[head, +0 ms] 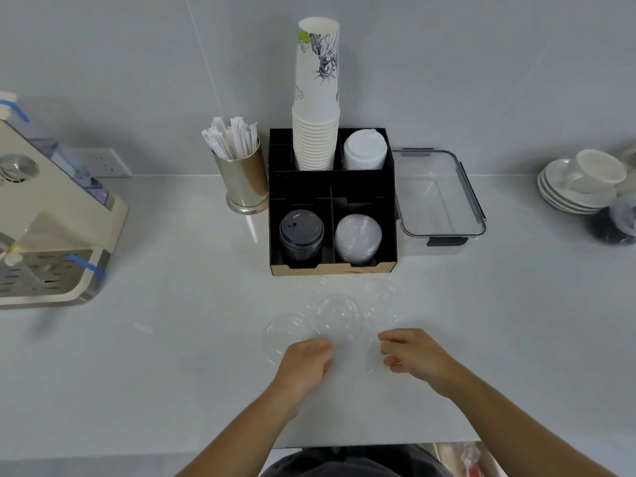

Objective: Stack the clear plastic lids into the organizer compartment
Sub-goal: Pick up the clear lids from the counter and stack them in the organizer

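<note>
**Loose clear lids between the hands, stack in the organizer beyond**

Several clear lids lie scattered on the pale counter, just in front of the black organizer. The nearest of them lies between the two hands; its outline is faint and hard to trace against the surface. The left hand rests at its left edge with the fingers curled in, and the right hand sits at its right edge, fingers bent and thumb apart from them. Whether either hand actually grips the lid, I cannot tell. Another lid lies just left of the left hand, and the others sit further out, toward the organizer.

In the organizer's front right compartment stands a stack of clear lids. The front left compartment holds dark lids. In the back row, a tall stack of paper cups rises at the left and white lids fill the right.

A metal cup of wrapped straws stands just left of the organizer, and an empty clear container sits just to its right. A cream coffee machine occupies the far left of the counter. Stacked white saucers with a cup stand at the far right. A plain grey wall runs behind everything.
</note>
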`<control>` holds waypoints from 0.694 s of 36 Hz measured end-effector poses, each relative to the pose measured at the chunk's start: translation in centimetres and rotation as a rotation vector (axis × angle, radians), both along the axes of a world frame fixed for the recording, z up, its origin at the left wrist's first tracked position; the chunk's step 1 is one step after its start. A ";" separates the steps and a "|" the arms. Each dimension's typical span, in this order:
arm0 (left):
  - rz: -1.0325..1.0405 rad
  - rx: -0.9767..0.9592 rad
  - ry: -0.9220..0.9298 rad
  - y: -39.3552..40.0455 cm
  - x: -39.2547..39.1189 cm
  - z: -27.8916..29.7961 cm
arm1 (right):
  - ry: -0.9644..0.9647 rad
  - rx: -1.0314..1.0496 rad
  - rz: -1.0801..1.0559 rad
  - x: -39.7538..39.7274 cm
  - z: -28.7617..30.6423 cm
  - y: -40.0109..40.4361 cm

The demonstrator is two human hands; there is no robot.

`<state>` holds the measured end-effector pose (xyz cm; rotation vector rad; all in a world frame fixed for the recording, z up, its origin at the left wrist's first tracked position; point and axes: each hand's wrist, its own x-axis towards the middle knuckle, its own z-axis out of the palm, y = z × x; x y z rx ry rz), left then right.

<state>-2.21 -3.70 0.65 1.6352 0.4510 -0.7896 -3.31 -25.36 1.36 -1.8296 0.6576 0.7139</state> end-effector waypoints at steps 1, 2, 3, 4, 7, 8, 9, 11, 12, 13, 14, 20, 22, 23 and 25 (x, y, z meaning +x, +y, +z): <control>0.000 -0.001 -0.003 0.0 -0.1 0.1 | -0.001 0.010 -0.008 0.0 0.2 0.0; -0.001 -0.002 -0.004 0.1 -0.1 0.1 | -0.005 0.024 -0.017 0.0 0.2 0.1; -0.004 -0.002 -0.002 0.1 -0.1 0.2 | -0.010 0.032 -0.025 0.0 0.5 0.2; -0.005 -0.005 -0.003 0.1 0.0 0.4 | -0.019 0.037 -0.036 0.1 0.7 0.2; -0.013 0.001 -0.012 0.2 0.4 0.8 | -0.038 0.041 -0.060 0.4 1.4 0.2; -0.010 0.005 -0.013 0.2 0.7 0.9 | -0.047 0.046 -0.074 0.4 1.5 0.2; -0.003 0.011 -0.013 0.3 0.9 1.1 | -0.058 0.049 -0.085 0.6 1.8 0.3; 0.008 0.011 -0.023 0.4 1.4 1.4 | -0.082 0.065 -0.112 0.9 2.1 0.2; 0.009 0.001 -0.035 0.5 1.6 1.5 | -0.096 0.071 -0.124 1.1 2.4 0.2; 0.013 -0.007 -0.047 0.5 1.8 1.6 | -0.112 0.074 -0.136 1.4 2.7 0.2; 0.027 -0.010 -0.051 0.5 1.9 1.5 | -0.124 0.078 -0.144 1.5 2.8 0.2; 0.129 -0.037 -0.129 -0.2 3.2 2.5 | -0.218 0.067 -0.158 3.3 4.7 0.4; 0.142 -0.054 -0.146 -0.6 3.7 2.9 | -0.256 0.049 -0.157 3.8 5.3 0.4; 0.148 -0.057 -0.156 -0.8 4.0 3.2 | -0.277 0.044 -0.157 4.1 5.6 0.4; 0.159 -0.063 -0.175 -1.2 4.5 3.7 | -0.311 0.034 -0.154 4.7 6.2 0.4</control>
